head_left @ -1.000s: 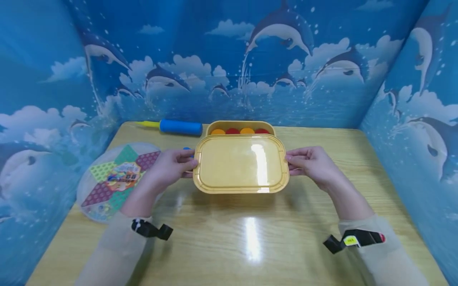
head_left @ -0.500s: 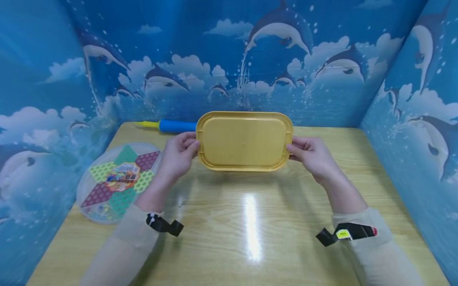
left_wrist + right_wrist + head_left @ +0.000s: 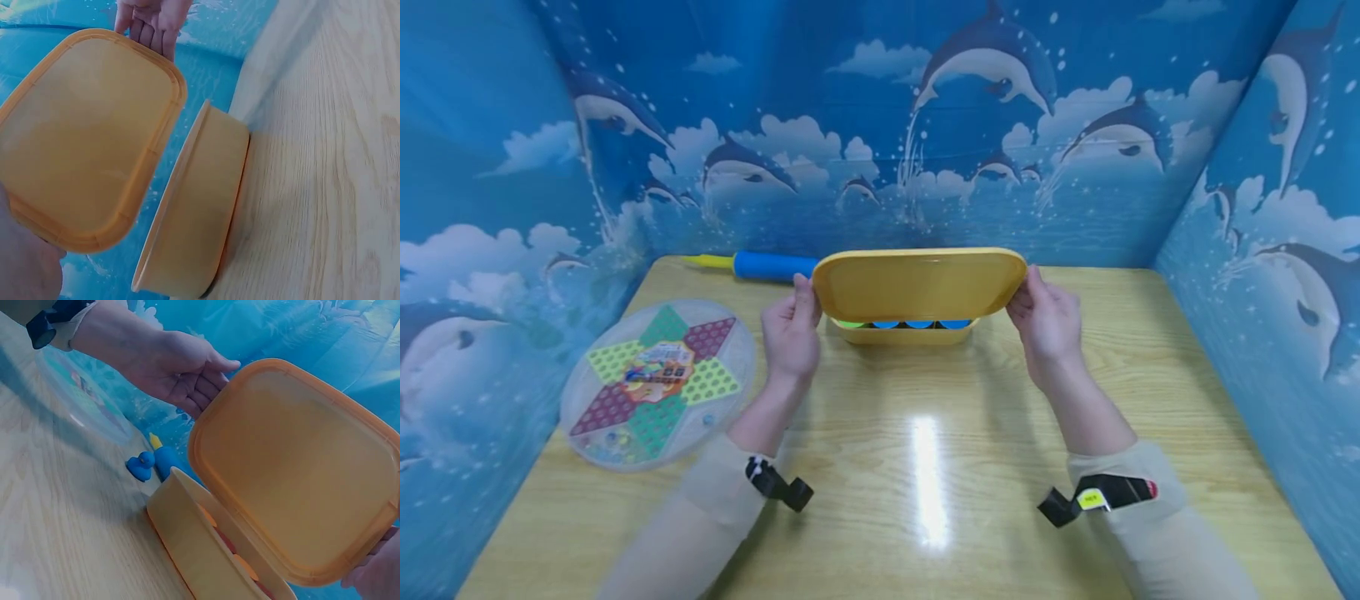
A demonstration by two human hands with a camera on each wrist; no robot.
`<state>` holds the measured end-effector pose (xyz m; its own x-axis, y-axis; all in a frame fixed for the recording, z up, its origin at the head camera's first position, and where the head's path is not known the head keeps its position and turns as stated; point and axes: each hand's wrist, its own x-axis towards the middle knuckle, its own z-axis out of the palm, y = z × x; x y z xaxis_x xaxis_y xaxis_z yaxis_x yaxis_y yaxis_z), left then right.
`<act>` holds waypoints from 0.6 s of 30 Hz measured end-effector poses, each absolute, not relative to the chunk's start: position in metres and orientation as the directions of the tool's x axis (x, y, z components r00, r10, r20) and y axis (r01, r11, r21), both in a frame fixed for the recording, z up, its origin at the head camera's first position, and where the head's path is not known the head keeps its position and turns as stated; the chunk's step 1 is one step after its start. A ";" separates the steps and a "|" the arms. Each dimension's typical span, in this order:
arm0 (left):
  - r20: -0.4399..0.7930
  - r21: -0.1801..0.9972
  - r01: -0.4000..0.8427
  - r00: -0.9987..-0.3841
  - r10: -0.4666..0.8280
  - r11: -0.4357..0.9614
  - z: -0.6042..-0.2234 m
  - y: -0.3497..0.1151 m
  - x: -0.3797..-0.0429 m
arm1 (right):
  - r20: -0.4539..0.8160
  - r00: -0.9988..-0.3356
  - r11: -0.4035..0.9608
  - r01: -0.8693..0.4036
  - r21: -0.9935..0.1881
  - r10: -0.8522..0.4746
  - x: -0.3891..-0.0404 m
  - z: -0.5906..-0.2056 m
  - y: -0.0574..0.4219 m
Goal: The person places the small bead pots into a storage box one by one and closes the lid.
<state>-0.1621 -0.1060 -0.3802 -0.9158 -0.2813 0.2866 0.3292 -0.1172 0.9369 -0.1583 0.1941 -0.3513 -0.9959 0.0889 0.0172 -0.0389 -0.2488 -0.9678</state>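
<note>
Between them, my left hand (image 3: 792, 329) and right hand (image 3: 1051, 325) hold a yellow rectangular lid (image 3: 917, 283) by its short ends. It is tilted up, above a matching yellow box (image 3: 910, 337) on the table. Under the lid's lower edge in the head view, a front row of round green (image 3: 852, 324) and blue pieces (image 3: 886, 324) shows inside the box; the lid hides the rest. Orange and red discs (image 3: 226, 541) show inside it in the right wrist view. The lid stands apart from the box rim (image 3: 178, 181) in the left wrist view.
To the left lies a round, clear-cased game board (image 3: 658, 375) with a coloured star. Behind it is a blue hand pump (image 3: 771, 266) with a yellow nozzle. A small blue duck (image 3: 141, 466) sits near the box. A dolphin-print backdrop (image 3: 880, 125) encloses the wooden table.
The lid has gone up and back over the box and tipped, so the front row of pieces shows now instead of the back row. Both hands have turned with thumbs upward.
</note>
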 end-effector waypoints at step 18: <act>-0.019 0.987 -0.016 -1.000 -0.015 -0.161 -0.335 -0.114 -0.154 | -0.060 -0.986 -0.222 0.095 -0.970 -0.157 -0.159 -0.330 0.200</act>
